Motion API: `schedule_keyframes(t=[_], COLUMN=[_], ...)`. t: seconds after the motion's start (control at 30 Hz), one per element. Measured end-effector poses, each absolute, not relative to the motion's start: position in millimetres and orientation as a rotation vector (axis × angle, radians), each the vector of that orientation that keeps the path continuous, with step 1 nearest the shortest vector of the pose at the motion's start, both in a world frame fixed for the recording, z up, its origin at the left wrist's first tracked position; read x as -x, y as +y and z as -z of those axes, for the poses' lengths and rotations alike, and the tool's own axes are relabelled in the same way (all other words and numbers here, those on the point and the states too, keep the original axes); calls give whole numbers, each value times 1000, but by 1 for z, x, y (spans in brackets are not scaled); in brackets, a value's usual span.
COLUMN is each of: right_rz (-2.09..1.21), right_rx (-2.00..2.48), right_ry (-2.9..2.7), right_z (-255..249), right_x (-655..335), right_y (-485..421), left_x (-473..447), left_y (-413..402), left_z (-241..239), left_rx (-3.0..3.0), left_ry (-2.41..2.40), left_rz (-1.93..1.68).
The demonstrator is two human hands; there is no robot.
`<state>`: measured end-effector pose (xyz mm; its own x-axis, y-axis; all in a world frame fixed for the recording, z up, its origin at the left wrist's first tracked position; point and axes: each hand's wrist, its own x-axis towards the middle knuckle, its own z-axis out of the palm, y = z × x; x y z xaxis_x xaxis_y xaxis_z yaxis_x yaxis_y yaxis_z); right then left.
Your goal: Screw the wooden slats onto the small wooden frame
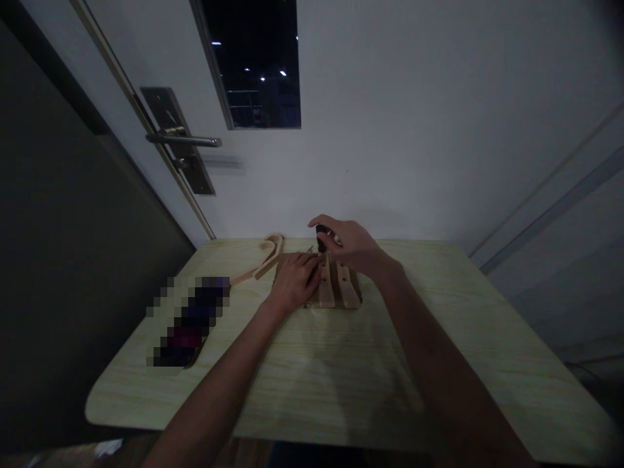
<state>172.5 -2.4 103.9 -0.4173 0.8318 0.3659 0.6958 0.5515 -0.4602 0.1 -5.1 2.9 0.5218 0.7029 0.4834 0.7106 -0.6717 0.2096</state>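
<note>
A brown board (359, 294) lies on the table with pale wooden strips (349, 292) across it, and dark holes show in the strips. My left hand (295, 279) rests flat on the board's left part, fingers stretched toward the strips. Above the board's far edge, my right hand (348, 244) grips the dark handle of a screwdriver (320, 237), held upright. Its tip is near the top of a strip, by my left fingertips; whether it touches a screw is too small to tell. My left hand hides part of the board.
On the pale wood-grain table (390, 403), curved wooden hook pieces (270, 255) lie to the left at the back. A phone-like object (192, 325), blurred by pixels, is at the left. Behind stands a white door (414, 130) with a metal handle (188, 140).
</note>
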Motion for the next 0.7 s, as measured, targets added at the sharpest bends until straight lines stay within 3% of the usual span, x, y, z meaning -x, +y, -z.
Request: schedule_keyframes(t=[0.1, 0.3, 0.7], right_rz=[-376, -158, -520], right_rx=[1214, 1319, 1002], right_ry=[-2192, -2122, -2247], right_z=[-106, -100, -91], right_x=[-174, -174, -181], right_y=[-2, 0, 9], left_x=[0, 0, 0], left_y=[-5, -5, -4], left_z=[-3, -3, -3], left_rx=[2726, 2727, 2742], left_ry=[-1262, -1267, -1249], left_rz=[847, 869, 876])
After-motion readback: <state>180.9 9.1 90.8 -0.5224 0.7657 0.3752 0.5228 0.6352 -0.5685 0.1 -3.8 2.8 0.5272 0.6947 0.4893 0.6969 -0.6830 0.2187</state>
